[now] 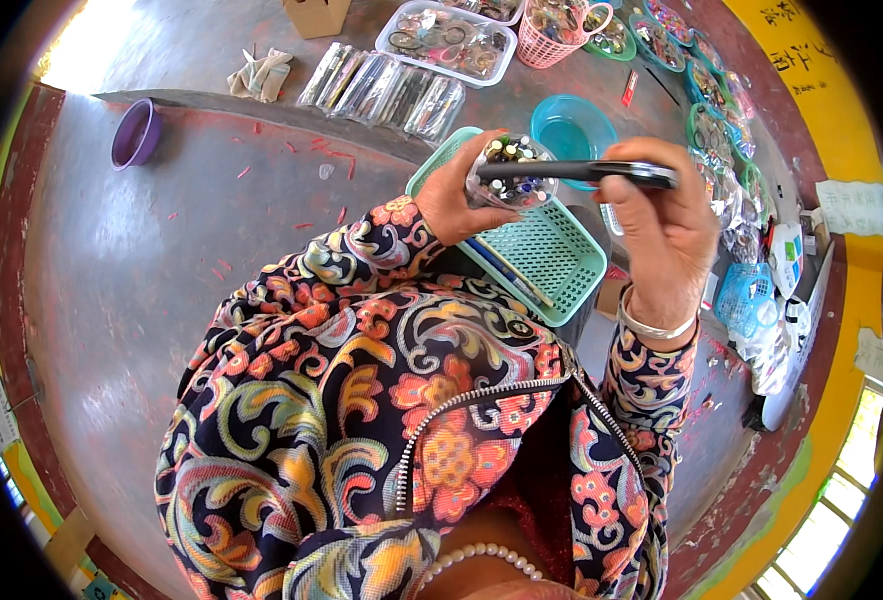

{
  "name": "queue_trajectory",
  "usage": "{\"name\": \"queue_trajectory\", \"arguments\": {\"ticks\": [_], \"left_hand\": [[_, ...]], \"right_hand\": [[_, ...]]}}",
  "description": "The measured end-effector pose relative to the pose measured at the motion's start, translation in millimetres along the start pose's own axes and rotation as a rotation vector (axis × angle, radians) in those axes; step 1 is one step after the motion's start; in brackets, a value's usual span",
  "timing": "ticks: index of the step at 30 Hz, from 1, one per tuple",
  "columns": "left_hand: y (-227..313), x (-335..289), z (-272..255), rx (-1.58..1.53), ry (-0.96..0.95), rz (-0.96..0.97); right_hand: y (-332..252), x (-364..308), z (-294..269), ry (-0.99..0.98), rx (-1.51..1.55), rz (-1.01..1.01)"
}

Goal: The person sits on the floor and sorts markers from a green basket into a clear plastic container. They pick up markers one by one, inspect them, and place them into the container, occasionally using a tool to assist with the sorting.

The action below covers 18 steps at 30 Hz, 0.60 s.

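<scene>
Gripping a clear round container [537, 200], the left hand [452, 200] has fingers and thumb spread around its left side, and it's packed with pens [517, 148], ends up, in white, black, blue and yellow-green! Across from it, the right hand [667, 225] is raised too, fingers closed on a slim dark object [562, 169] with a shiny silvery edge, the thumb pressing from below; its narrow end crosses right over the container in this view, though whether the two touch, I can't tell. Just below sits the pale green basket [552, 250], perforated floor showing, a few slender rods [510, 272] lying along its near side. Right behind, there's a round teal bowl [572, 118]! Farther up, clear-wrapped bundles [382, 90] line the grey ledge [187, 60], pale gloves [260, 75] to their left, a white tray [510, 52] and a pink basket [542, 45] beyond. Out left, a purple basin [137, 135] rests on the grey floor [212, 210], red scraps [337, 154] scattered to its right, and down the right side a light blue basket [747, 298] sits among white plastic bags [757, 355].
</scene>
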<state>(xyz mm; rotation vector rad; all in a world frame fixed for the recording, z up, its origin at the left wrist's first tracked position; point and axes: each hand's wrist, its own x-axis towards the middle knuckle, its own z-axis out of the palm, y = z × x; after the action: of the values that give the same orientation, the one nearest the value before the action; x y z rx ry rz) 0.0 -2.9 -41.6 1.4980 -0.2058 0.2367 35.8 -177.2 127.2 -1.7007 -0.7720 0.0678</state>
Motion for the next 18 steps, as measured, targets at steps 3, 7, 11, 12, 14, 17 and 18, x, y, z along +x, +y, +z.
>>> {"name": "queue_trajectory", "arguments": {"ticks": [3, 7, 11, 12, 14, 17, 18], "left_hand": [[2.2, 0.2, -3.3, 0.007, -0.047, -0.013], [-5.0, -2.0, -6.9, 0.136, 0.046, 0.298], [-16.4, 0.1, -11.3, 0.083, 0.022, 0.467], [-16.0, -0.1, -10.8, 0.083, 0.027, 0.492], [-14.6, -0.2, -10.6, 0.114, 0.034, 0.535], [-10.7, 0.0, -11.2, 0.221, 0.037, 0.586], [-8.3, -0.6, -11.8, 0.274, 0.037, 0.597]], "right_hand": [[-8.3, -5.1, -5.2, 0.074, 0.101, -0.014], [-1.5, -17.1, -6.4, 0.053, 0.005, -0.077], [9.0, -18.5, -3.5, 0.033, -0.288, -0.111], [8.2, -17.9, -1.8, 0.045, -0.298, -0.109], [8.3, -17.3, -1.7, 0.077, -0.295, -0.105], [7.3, -16.4, -2.9, 0.084, -0.329, -0.109], [7.0, -16.1, -3.4, 0.078, -0.343, -0.112]]}}
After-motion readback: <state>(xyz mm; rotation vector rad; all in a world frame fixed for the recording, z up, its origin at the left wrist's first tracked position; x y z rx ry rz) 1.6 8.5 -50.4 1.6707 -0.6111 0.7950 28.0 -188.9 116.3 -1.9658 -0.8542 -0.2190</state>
